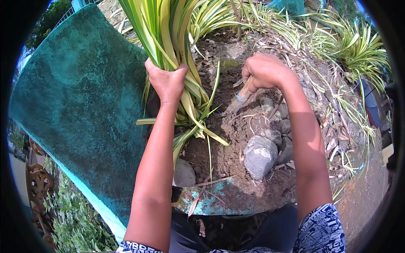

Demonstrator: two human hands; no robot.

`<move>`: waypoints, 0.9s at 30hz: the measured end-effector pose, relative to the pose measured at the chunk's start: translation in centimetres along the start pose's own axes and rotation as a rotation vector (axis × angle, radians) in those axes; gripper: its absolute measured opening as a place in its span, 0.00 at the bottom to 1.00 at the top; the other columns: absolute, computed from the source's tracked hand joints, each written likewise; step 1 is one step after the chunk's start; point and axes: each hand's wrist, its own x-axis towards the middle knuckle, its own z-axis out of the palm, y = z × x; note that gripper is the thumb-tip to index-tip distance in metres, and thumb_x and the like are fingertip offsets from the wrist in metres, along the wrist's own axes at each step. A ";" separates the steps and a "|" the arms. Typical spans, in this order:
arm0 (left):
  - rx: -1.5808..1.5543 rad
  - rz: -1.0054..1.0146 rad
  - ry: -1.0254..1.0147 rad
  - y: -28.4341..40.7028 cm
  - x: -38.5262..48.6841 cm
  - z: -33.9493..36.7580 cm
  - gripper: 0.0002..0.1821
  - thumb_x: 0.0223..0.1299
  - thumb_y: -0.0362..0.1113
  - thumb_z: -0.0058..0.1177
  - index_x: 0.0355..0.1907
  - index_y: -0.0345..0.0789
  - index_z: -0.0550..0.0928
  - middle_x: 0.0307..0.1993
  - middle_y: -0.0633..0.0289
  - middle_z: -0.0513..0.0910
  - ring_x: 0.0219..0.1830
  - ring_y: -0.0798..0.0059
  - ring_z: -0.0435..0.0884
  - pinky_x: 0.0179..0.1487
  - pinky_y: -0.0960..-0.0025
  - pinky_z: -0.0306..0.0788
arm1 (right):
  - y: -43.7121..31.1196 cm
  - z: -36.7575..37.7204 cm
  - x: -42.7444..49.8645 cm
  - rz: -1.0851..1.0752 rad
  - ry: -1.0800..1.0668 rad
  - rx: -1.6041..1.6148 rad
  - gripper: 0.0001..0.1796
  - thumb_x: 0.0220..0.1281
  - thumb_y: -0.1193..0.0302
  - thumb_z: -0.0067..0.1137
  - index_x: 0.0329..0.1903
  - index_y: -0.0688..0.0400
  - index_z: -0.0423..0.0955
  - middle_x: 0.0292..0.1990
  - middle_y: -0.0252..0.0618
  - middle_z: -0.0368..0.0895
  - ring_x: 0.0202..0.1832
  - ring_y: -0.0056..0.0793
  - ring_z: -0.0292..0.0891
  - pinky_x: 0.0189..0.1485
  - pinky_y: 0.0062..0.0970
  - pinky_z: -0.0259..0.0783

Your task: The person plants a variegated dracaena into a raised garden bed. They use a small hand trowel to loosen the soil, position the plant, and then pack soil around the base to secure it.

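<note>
My left hand (167,80) is wrapped around a thick bunch of long green-and-yellow striped leaves (169,38), gathering them upright. The base of this variegated plant spreads over brown soil (218,155), and a few bent leaves trail across the dirt. To the right, my right hand (264,72) grips the wooden handle (245,90) of a digging tool with a blue band near its lower end. Its metal blade (234,106) points down and left into the loose soil; the tip is hidden in dirt, so the exact kind of tool cannot be told.
A large grey stone (260,156) sits among smaller rocks right of the soil, and another stone (184,174) lies by my left forearm. A turquoise painted wall (85,85) rises at left. The bed's curved concrete rim (218,199) runs before my legs. More striped plants (354,47) grow behind.
</note>
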 end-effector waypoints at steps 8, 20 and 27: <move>-0.035 -0.021 -0.011 0.2 -0.3 -0.1 0.35 0.34 0.33 0.67 0.49 0.28 0.68 0.41 0.50 0.81 0.43 0.62 0.82 0.52 0.65 0.73 | -1.6 7.0 2.9 -0.007 0.033 -0.036 0.15 0.39 0.61 0.73 0.33 0.51 0.83 0.30 0.42 0.84 0.37 0.44 0.81 0.39 0.40 0.75; -0.035 -0.016 -0.001 -0.3 0.0 0.1 0.35 0.35 0.33 0.66 0.50 0.29 0.68 0.40 0.52 0.81 0.41 0.63 0.81 0.51 0.65 0.73 | -1.0 4.2 -0.8 0.263 0.199 0.089 0.09 0.49 0.71 0.63 0.37 0.53 0.83 0.33 0.47 0.84 0.39 0.45 0.81 0.44 0.41 0.76; 0.017 -0.051 -0.010 0.5 0.0 -0.1 0.39 0.34 0.32 0.67 0.54 0.28 0.66 0.39 0.49 0.82 0.41 0.60 0.83 0.50 0.63 0.74 | -3.3 8.3 -7.0 0.165 -0.028 0.069 0.15 0.50 0.71 0.60 0.44 0.49 0.80 0.32 0.46 0.84 0.37 0.44 0.81 0.44 0.39 0.77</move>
